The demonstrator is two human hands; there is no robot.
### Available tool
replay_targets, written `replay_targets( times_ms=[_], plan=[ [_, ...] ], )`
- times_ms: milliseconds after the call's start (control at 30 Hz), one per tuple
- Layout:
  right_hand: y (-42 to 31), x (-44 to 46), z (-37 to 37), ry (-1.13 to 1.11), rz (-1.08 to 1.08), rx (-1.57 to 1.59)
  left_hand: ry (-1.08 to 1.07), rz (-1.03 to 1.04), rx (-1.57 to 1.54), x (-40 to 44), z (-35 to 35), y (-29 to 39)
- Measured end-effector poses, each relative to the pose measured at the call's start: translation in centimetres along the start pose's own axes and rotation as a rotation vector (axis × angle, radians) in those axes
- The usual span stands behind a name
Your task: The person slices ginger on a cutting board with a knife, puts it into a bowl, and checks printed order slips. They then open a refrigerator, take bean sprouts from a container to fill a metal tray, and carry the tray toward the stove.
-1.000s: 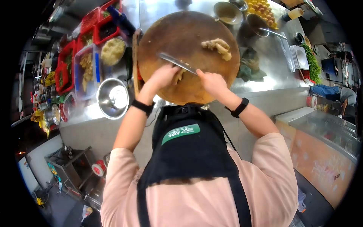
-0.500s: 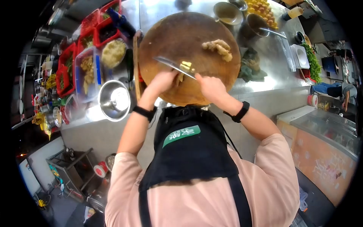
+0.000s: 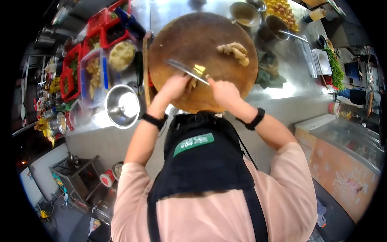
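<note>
My right hand [image 3: 226, 94] grips the handle of a knife [image 3: 182, 68], whose blade slants across the round wooden chopping board [image 3: 193, 36] toward the upper left. Close against the blade, my left hand [image 3: 175, 87] has its fingers curled on a piece of ginger [image 3: 194, 83], mostly hidden by the fingers and blade. Yellow cut ginger [image 3: 199, 68] lies just beyond the blade. A larger knobbly ginger root [image 3: 235, 52] rests at the right of the board, apart from both hands.
A steel bowl [image 3: 122, 107] stands left of the board, near a clear bin [image 3: 92, 78] and red trays [image 3: 72, 72] of ingredients. To the right lies a dark green bag [image 3: 270, 72]. Metal bowls [image 3: 245, 14] and eggs [image 3: 282, 14] are at the back.
Both hands stay at nearly the same place, with the knife still beside the left fingers. The yellow cut ginger beyond the blade looks slightly shifted. The larger root has not moved on the board.
</note>
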State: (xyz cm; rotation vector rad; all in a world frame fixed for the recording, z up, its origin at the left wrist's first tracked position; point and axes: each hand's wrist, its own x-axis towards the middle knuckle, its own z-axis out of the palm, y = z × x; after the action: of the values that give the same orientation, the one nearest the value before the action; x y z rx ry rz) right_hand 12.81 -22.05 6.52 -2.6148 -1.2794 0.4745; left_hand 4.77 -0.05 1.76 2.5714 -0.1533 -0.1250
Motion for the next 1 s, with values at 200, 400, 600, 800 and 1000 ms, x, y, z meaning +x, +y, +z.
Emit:
replay_targets(
  times_ms=[200,400,600,800,1000],
  plan=[
    [-0.3,0.5,0.4,-0.02,0.024,0.012,0.046,0.017,-0.018,-0.3,0.1,0.1],
    [-1.3,-0.2,0.3,-0.071,0.071,0.039,0.06,0.003,-0.022,-0.9,0.7,-0.3],
    [-1.3,0.5,0.2,-0.006,0.044,0.048,0.088,-0.004,-0.031,-0.5,0.8,-1.1],
    [-1.1,1.6,1.5,-0.049,0.059,0.049,0.045,-0.014,-0.03,-1.0,-0.1,0.3],
    [-1.9,1.2,-0.3,-0.114,0.045,0.026,0.058,-0.017,-0.094,-1.7,0.5,-0.2]
  ],
)
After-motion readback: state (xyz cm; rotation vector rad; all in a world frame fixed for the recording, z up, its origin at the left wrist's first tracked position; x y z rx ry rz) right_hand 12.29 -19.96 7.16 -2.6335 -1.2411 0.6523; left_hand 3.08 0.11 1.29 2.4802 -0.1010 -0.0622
